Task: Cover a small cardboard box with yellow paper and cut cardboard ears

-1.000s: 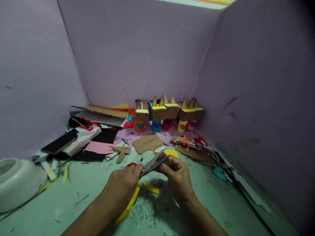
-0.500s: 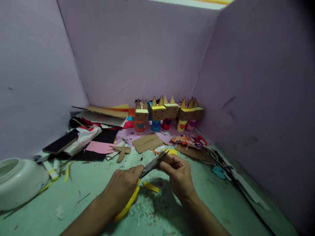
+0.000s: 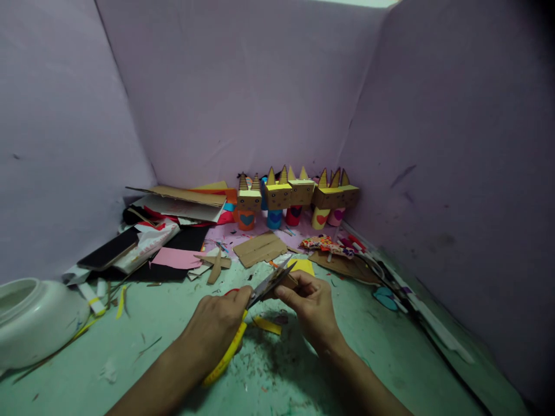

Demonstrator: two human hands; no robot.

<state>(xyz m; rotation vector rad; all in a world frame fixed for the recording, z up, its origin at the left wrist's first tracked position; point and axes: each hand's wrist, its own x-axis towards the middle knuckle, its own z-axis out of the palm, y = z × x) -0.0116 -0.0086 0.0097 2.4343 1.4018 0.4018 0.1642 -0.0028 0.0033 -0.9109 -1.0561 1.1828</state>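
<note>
My left hand (image 3: 219,323) is closed round the handles of a pair of scissors (image 3: 224,359) with a yellow handle; a bit of red handle shows above the fingers. The parted blades point up and right, against a small brown cardboard piece (image 3: 288,281). Pinched between thumb and fingers, that piece is in my right hand (image 3: 310,306). A yellow strip (image 3: 267,325) lies on the green table below the blades. Just beyond my right hand is a flat yellow paper (image 3: 302,266).
Box-headed cardboard figures (image 3: 277,196) stand at the back wall. Stacked cardboard (image 3: 186,196), pink paper (image 3: 177,258) and a phone-like dark slab (image 3: 108,249) are at left. A white pot (image 3: 47,323) sits far left. Patterned cloth (image 3: 327,245) and pens lie right.
The scissor blades have opened wider at the cardboard piece. Both hands have shifted slightly left in the view, and the red part of the handle now shows.
</note>
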